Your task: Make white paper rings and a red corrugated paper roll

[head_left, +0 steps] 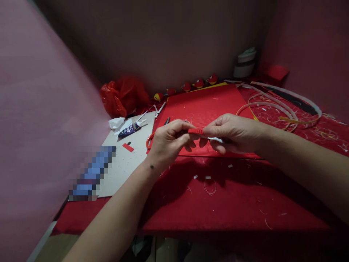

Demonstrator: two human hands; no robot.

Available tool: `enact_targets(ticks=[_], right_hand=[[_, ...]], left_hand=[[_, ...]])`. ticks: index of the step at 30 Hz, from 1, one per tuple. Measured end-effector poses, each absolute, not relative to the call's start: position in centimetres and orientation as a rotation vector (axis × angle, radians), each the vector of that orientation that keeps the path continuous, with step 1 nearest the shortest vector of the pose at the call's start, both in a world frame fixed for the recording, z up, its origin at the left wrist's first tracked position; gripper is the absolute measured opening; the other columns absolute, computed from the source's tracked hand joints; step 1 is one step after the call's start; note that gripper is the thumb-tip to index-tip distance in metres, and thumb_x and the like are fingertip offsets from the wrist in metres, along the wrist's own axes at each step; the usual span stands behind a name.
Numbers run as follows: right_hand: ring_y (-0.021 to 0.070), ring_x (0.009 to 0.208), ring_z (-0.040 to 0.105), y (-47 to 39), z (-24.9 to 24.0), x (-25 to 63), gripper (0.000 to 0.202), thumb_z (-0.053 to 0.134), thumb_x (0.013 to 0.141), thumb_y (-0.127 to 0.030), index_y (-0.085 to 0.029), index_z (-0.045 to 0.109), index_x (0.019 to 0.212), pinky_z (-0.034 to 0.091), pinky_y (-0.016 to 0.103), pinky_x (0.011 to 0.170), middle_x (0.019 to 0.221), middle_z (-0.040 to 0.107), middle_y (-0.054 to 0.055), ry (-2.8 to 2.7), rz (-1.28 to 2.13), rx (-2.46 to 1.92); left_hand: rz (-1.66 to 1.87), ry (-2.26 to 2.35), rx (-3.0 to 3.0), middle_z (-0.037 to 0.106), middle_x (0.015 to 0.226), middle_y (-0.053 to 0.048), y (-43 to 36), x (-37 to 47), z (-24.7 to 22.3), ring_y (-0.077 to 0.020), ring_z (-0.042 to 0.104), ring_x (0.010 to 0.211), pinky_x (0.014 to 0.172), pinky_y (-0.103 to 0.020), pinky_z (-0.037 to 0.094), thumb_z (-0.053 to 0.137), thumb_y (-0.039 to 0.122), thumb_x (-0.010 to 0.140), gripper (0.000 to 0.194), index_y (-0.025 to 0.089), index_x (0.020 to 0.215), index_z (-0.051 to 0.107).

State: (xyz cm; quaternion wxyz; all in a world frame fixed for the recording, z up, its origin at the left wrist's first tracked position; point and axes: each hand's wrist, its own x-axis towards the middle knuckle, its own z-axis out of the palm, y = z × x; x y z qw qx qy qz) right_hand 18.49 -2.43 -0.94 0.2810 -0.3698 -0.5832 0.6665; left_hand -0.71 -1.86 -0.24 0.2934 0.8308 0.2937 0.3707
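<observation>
A small red ribbed strip [195, 131] is held between my two hands, above a large red corrugated sheet [201, 105]. My left hand [173, 140] pinches its left end between thumb and fingers. At the other end, my right hand [227, 133] closes thumb and finger on the strip. Something thin and whitish [215, 139] shows beneath the right hand's fingers; what it is I cannot make out. Orange-handled scissors [149, 141] lie beside my left hand, partly hidden by it.
A grey board [128, 167] at the left bears a glue tube [130, 130] and a small red piece [128, 147]. Behind are a red plastic bag [122, 96] and several small red birds [199, 84]. Coiled strips [289, 109] and thread scraps lie right.
</observation>
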Motion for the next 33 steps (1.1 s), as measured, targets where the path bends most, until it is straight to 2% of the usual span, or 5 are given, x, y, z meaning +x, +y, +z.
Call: enact_targets(ticks=[3, 8, 19, 25, 33], right_hand=[[0.0024, 0.030, 0.032, -2.6, -0.5, 18.3, 0.034, 0.058, 0.075, -0.044, -0.010, 0.064, 0.073, 0.020, 0.018, 0.031, 0.046, 0.056, 0.000, -1.548, 1.859, -0.841], [0.0022, 0.030, 0.035, -2.6, -0.6, 18.3, 0.035, 0.055, 0.078, -0.043, -0.010, 0.063, 0.070, 0.020, 0.017, 0.030, 0.048, 0.059, 0.002, -1.555, 1.905, -0.782], [0.0038, 0.031, 0.035, -2.7, 0.2, 18.6, 0.029, 0.061, 0.073, -0.039, -0.011, 0.063, 0.069, 0.022, 0.019, 0.031, 0.046, 0.059, 0.003, -1.629, 1.862, -0.962], [0.0041, 0.032, 0.035, -2.7, -0.2, 18.2, 0.031, 0.062, 0.071, -0.042, -0.011, 0.064, 0.067, 0.022, 0.019, 0.032, 0.045, 0.058, 0.003, -1.650, 1.798, -1.038], [0.0040, 0.033, 0.040, -2.7, -0.5, 18.3, 0.034, 0.057, 0.077, -0.042, -0.008, 0.062, 0.074, 0.025, 0.019, 0.033, 0.052, 0.061, 0.004, -1.584, 1.854, -0.769]], left_hand=[[0.988, 0.715, 1.864, 0.059, 0.066, -0.001, -2.5, -0.1, -0.2, -0.0093, 0.058, 0.054, 0.049, -0.022, 0.054, 0.057, 0.019, 0.079, 0.008, 0.012, 0.080, 0.059], [0.971, 0.716, 1.811, 0.059, 0.062, 0.000, -2.6, -0.1, -0.4, -0.0092, 0.058, 0.052, 0.048, -0.021, 0.054, 0.059, 0.020, 0.078, 0.009, 0.012, 0.075, 0.061], [0.964, 0.765, 2.252, 0.059, 0.068, -0.002, -2.0, -1.0, -0.2, -0.0077, 0.059, 0.053, 0.051, -0.019, 0.052, 0.054, 0.021, 0.081, 0.012, 0.013, 0.078, 0.061], [1.013, 0.791, 2.603, 0.060, 0.064, 0.000, -1.6, -1.1, -0.2, -0.0071, 0.057, 0.056, 0.055, -0.019, 0.049, 0.059, 0.016, 0.077, 0.003, 0.015, 0.077, 0.062], [0.986, 0.686, 1.905, 0.058, 0.066, 0.001, -2.5, -0.3, -0.1, -0.0078, 0.057, 0.052, 0.048, -0.020, 0.052, 0.058, 0.019, 0.078, 0.007, 0.013, 0.076, 0.060]])
